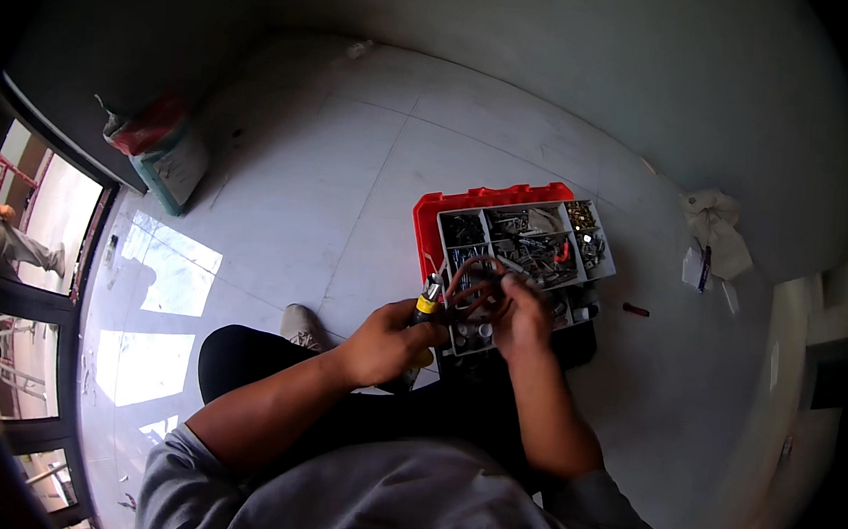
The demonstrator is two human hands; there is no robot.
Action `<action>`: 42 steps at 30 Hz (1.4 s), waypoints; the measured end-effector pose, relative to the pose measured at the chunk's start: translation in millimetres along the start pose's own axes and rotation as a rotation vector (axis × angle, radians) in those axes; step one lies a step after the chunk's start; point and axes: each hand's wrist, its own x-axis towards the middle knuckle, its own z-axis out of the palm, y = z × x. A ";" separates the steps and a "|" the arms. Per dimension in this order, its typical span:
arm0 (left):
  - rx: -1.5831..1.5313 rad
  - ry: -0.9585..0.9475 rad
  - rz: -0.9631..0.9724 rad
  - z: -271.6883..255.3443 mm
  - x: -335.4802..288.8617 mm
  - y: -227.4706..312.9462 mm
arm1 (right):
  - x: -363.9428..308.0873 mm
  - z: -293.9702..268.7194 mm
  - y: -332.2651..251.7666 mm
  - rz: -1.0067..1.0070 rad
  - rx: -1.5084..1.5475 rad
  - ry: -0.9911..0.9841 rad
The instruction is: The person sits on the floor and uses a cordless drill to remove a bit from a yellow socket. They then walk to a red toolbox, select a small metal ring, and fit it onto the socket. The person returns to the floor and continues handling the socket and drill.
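Note:
My left hand (384, 345) is closed round a hand tool (427, 306) with a black-and-yellow handle and a short metal head pointing up and away. Its exact kind is not clear. A reddish-brown cable (478, 261), bent in loops, is pinched in the fingers of my right hand (523, 321). The loops hang close beside the tool's head; whether they touch it I cannot tell. Beneath both hands lies an open organizer box (443, 234) with grey compartments, holding screws, bits and small fittings. Its red part (425, 227) shows along the far and left edges. My hands hide some near compartments.
A dark red slim object (636, 310) lies on the tiled floor (372, 163) right of the box. Farther right are a beige cloth bag (721, 231) and paper scraps. An open sack (171, 153) stands by the left wall. Through the window frames, another person (3, 235) is partly visible.

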 end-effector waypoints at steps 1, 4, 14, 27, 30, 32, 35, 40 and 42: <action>0.037 0.054 0.002 5.2 0.9 3.6 | 12.7 -13.9 -2.5 -0.029 0.029 0.065; 0.045 0.085 0.035 4.7 4.7 3.1 | 84.1 -104.1 1.3 -0.178 0.086 0.210; 0.027 0.084 0.212 -13.6 -5.9 4.0 | 84.8 -87.9 -25.4 -0.533 -0.196 0.552; -0.285 -0.173 0.416 -14.8 -6.0 -26.4 | -75.6 95.7 -33.7 -0.066 0.116 -0.323; -0.432 -0.218 0.338 -9.0 -21.9 -5.4 | -78.9 95.5 -39.4 -0.020 0.009 -0.343; -0.485 -0.240 0.285 -7.7 -26.7 1.4 | -76.8 90.6 -40.5 0.021 -0.006 -0.353; -0.415 -0.243 0.308 -8.2 -26.7 -0.8 | -78.0 93.4 -46.5 0.068 0.058 -0.336; -0.197 -0.075 0.451 7.3 -29.9 -1.1 | -81.4 96.1 -41.4 0.037 -0.015 -0.340; -0.199 -0.081 0.432 9.6 -32.2 1.4 | -80.1 94.7 -36.2 0.028 -0.016 -0.329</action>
